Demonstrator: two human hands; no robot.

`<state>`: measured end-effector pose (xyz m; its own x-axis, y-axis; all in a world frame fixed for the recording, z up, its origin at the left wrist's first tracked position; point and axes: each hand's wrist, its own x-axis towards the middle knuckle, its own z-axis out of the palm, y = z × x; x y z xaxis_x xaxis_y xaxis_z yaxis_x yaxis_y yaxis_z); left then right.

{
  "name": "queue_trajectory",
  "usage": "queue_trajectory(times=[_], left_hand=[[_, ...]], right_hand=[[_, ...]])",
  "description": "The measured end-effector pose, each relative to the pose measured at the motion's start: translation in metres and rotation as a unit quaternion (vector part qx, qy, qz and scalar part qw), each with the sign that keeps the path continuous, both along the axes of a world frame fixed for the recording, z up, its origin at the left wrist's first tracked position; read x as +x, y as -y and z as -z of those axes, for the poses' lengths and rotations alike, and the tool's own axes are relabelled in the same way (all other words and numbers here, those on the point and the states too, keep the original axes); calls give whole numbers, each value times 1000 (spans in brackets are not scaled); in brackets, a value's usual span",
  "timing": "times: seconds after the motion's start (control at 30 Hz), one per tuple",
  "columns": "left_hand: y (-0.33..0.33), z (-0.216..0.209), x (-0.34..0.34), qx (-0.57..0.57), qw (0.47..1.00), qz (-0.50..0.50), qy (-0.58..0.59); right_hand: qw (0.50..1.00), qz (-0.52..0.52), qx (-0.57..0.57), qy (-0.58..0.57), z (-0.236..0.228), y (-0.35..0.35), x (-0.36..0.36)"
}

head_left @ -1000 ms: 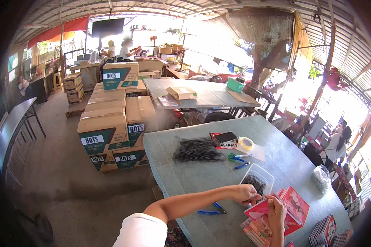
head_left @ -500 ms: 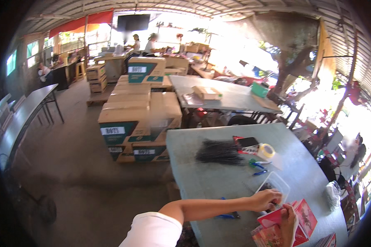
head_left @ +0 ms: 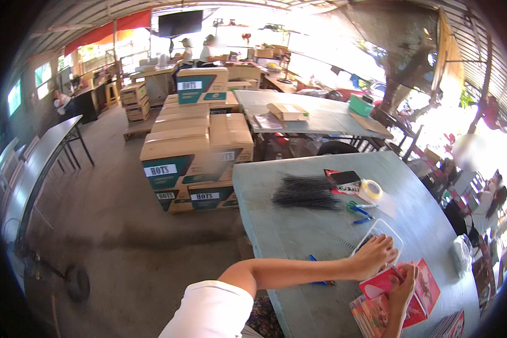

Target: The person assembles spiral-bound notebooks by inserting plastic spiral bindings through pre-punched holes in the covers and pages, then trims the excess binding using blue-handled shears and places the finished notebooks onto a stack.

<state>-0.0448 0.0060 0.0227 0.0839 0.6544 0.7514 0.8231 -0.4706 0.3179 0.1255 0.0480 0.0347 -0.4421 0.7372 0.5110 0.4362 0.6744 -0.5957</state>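
Observation:
My right hand [head_left: 401, 288] holds a small red-and-pink booklet [head_left: 376, 284] with fingers and thumb closed on its edge. My left hand [head_left: 374, 259] reaches across from the left, its fingers curled and bent down at the booklet's upper edge; whatever they pinch is hidden. Just beyond it, partly covered by the left hand, is a clear plastic tray [head_left: 399, 239] with small dark pieces inside. A thin wire coil [head_left: 341, 240] lies left of the tray. More red booklets [head_left: 429, 290] rest by the right hand, and a stack of printed booklets [head_left: 366, 316] sits below it.
On the grey-blue table [head_left: 265, 236] lie black wire coils [head_left: 304, 191], a dark phone [head_left: 345, 178], a tape roll [head_left: 372, 190], blue-handled pliers [head_left: 363, 216] and another blue-handled tool [head_left: 315, 260]. Another booklet stack [head_left: 448, 327] stands front right. Cardboard boxes [head_left: 177, 149] are piled left; people work far behind.
The view has shifted slightly. My left hand now bends over the booklet's top edge, close to the right hand, which still grips the booklet.

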Motion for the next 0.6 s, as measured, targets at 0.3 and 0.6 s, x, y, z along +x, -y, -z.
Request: queue_trajectory(times=[0.3, 0.6], left_hand=[[62, 130, 153, -257, 948, 186, 27], [50, 3, 33, -138, 980, 64, 126]], right_hand=[[990, 42, 138, -4, 4, 4, -19], [979, 116, 70, 153, -3, 22, 68]])
